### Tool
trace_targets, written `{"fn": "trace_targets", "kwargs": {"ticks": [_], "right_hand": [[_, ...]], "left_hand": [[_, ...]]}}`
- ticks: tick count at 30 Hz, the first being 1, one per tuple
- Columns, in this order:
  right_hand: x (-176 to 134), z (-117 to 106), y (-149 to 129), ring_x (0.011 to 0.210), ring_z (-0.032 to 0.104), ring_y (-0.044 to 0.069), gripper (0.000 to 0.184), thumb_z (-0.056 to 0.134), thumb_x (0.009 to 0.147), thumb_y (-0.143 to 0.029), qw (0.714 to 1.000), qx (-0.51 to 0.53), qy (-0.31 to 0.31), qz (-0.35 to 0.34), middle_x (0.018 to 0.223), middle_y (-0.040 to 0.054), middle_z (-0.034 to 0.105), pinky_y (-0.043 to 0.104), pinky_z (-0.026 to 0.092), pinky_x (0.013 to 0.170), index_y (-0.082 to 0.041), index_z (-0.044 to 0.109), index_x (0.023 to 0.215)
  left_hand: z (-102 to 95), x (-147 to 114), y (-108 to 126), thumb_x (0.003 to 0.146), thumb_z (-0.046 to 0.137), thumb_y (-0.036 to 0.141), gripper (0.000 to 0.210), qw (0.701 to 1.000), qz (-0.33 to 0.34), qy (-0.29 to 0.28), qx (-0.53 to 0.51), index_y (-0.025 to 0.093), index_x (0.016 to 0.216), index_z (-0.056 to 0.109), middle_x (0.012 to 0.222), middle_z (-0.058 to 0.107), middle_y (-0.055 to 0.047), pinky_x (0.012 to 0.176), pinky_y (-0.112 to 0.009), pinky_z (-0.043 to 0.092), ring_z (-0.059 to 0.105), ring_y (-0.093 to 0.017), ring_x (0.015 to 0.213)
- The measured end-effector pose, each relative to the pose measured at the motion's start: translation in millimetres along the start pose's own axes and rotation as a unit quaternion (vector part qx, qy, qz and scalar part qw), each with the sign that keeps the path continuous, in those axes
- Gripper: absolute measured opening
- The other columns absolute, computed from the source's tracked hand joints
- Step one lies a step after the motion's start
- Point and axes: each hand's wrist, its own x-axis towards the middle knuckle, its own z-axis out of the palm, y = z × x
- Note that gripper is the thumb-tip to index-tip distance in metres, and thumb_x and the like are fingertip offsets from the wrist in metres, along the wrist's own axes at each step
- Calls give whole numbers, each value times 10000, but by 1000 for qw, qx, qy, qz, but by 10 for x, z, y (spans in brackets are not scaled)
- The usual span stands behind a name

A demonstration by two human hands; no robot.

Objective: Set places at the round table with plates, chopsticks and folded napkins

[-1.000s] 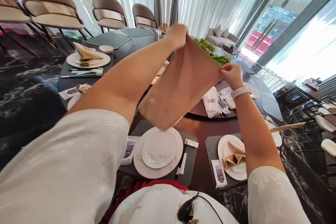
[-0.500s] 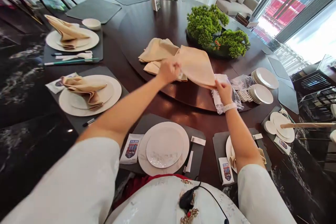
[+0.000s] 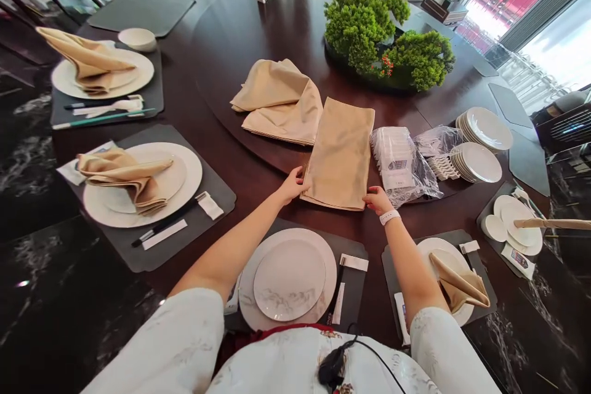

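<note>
A beige cloth napkin [image 3: 340, 154], folded into a rectangle, lies over the front edge of the dark turntable. My left hand [image 3: 292, 187] has its fingers closed on the napkin's lower left edge. At the lower right corner, my right hand [image 3: 378, 200] pinches the cloth between thumb and fingers; a white band circles that wrist. Just behind, to the left, rests a loose pile of beige napkins [image 3: 281, 101]. Close to my body sits a small plate [image 3: 289, 280] on a larger plate [image 3: 249, 283], with no cloth on them.
Wrapped packs [image 3: 396, 157] and stacked white plates [image 3: 478, 163] stand right of the napkin. A green plant arrangement [image 3: 369, 31] fills the turntable's middle. Place settings with folded napkins [image 3: 138, 178] flank me on grey placemats [image 3: 194, 228]. A wooden stick [image 3: 554, 223] juts in from the right.
The napkin, held up and slanted between my hands before, now lies flat as a rectangle nearer to me. Both hands have come down and toward my body. The view has shifted slightly.
</note>
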Motion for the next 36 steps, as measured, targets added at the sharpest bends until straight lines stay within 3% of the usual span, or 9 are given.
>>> {"fn": "trace_targets", "kwargs": {"ticks": [2,4,9,15,20,24,31,33,36], "right_hand": [[55,-29,-9,652,616,130,562,695,562,-37,999,2,-23,-42,747,-61,577,223,516,572,-222,464,1039],[90,-62,3,690,616,140,623,714,582,-81,990,-17,-34,-137,741,-75,564,259,546,657,-226,471,1138],[139,-83,95,891,624,204,511,639,714,-111,906,-187,43,-377,947,43,643,365,554,869,-177,601,1220],[209,32,401,1008,629,262,188,537,851,-78,814,-359,103,-445,1008,148,651,429,546,952,-167,702,834],[209,-173,684,1278,599,260,199,547,800,-34,772,-380,-31,-509,1279,145,671,445,496,1120,-193,658,757],[189,-387,699,1162,680,246,135,565,780,-93,820,-333,-111,-453,1124,111,739,409,541,1038,-196,649,759],[350,-219,301,681,603,158,144,671,761,-277,962,-214,1,-172,733,8,618,280,536,642,-196,561,810],[399,-152,225,673,581,149,271,718,698,-240,969,-218,24,-116,763,-3,609,256,508,589,-200,549,906],[468,-115,163,709,562,149,370,732,635,-187,948,-287,32,-136,787,-9,607,250,489,627,-204,542,953]], "left_hand": [[-65,14,38,717,710,120,1053,998,22,-67,3,197,1640,210,886,694,-19,781,-290,561,657,-138,779],[-113,42,85,697,690,128,1000,993,75,-86,31,180,1616,298,834,675,4,805,-306,565,653,-141,767],[-133,97,205,729,645,184,630,955,229,-6,190,154,1358,652,1039,698,-68,922,-372,558,664,-201,905],[-77,-1,76,781,586,127,415,871,278,119,386,169,1156,759,974,680,-95,973,-415,531,643,-269,997],[-190,-130,-198,823,589,211,179,872,314,50,371,179,884,755,1069,659,-114,980,-403,533,637,-249,1035],[-217,-199,-263,828,606,288,126,892,308,-48,326,195,813,690,1068,701,-87,976,-369,518,646,-232,1036],[-3,31,-159,793,709,384,330,981,76,66,166,175,1041,649,841,669,-19,718,-267,510,611,-146,720],[23,58,-152,735,783,371,515,988,15,80,128,174,1175,602,887,664,-19,650,-250,505,591,-122,660],[14,2,-171,655,869,347,758,991,-32,82,101,191,1302,506,1028,670,-54,609,-233,505,586,-98,654]]}}
